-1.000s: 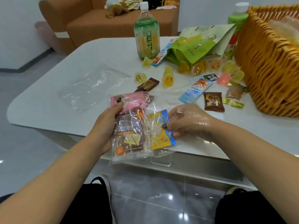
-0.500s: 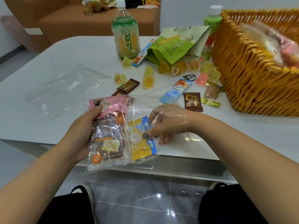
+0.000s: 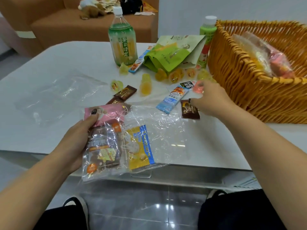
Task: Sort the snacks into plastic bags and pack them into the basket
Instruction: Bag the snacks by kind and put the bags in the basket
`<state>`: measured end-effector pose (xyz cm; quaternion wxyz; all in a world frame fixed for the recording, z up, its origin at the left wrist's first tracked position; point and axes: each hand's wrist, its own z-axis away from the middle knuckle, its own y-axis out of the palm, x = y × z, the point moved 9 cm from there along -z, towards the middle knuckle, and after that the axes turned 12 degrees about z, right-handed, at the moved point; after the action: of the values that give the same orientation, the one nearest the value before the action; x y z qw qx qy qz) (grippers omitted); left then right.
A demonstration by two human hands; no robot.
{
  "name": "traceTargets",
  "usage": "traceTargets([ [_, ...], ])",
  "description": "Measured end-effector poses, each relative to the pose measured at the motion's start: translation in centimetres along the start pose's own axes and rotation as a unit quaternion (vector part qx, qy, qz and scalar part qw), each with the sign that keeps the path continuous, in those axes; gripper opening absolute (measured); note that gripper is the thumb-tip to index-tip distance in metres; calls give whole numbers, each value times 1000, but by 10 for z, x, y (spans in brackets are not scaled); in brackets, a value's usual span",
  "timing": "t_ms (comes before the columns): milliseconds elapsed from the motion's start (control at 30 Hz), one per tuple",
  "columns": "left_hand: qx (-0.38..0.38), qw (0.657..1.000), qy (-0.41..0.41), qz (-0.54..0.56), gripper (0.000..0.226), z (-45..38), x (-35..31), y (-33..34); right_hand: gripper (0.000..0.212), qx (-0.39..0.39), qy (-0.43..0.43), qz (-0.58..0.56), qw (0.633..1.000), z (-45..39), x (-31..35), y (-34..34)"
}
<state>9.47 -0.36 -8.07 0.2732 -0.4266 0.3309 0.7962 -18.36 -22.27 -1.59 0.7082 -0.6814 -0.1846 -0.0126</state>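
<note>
**Desk:** At the near edge of the white bench (image 3: 49, 63), what do you have under the left hand?

**Operator:** My left hand (image 3: 78, 140) grips a clear plastic bag (image 3: 149, 130) by its left side, thumb on top, fingers (image 3: 92, 117) curled round the edge. Just beside those fingers, inside the bag, I see a pink packet (image 3: 106, 112), a dark brown packet (image 3: 103, 146) below it and a yellow-and-blue packet (image 3: 141, 146) to their right. The bag's lower end hangs past the bench edge.

**Desk:** And the right hand?

**Operator:** My right hand (image 3: 211, 100) is out over the loose snacks, apart from the bag. Its thumb and fingertips touch the upper edge of a small brown chocolate packet (image 3: 189, 110); I cannot tell whether they have pinched it yet. Left of those fingers lies a light blue stick packet (image 3: 172, 100); just beyond them, a pink jelly cup (image 3: 197, 87).

**Desk:** The basket?

**Operator:** The wicker basket (image 3: 249, 72) stands right of the right hand, with a filled bag (image 3: 265, 55) inside. Farther out lie yellow jelly cups (image 3: 174, 75), a green pouch (image 3: 171, 53), a tea bottle (image 3: 123, 42) and a small green bottle (image 3: 207, 39). Left of the left hand's fingers, well apart, an empty clear bag (image 3: 58, 95) lies flat.
</note>
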Motion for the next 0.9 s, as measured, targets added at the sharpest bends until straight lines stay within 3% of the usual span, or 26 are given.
traceTargets([
  [233,16,1000,-16,12,41,3,0,4,102,103,-51,-62,991,-1,-13,44],
  [367,13,1000,-13,11,39,4,0,2,101,136,-36,-74,987,8,-18,40],
  [567,7,1000,-11,8,38,-1,1,-2,97,97,-24,5,995,20,-20,10],
  [733,15,1000,-15,13,36,-1,2,-2,91,-44,57,16,997,20,-39,4],
  [900,12,1000,-14,19,32,-2,3,-2,77,-72,28,-28,997,17,-28,15],
])
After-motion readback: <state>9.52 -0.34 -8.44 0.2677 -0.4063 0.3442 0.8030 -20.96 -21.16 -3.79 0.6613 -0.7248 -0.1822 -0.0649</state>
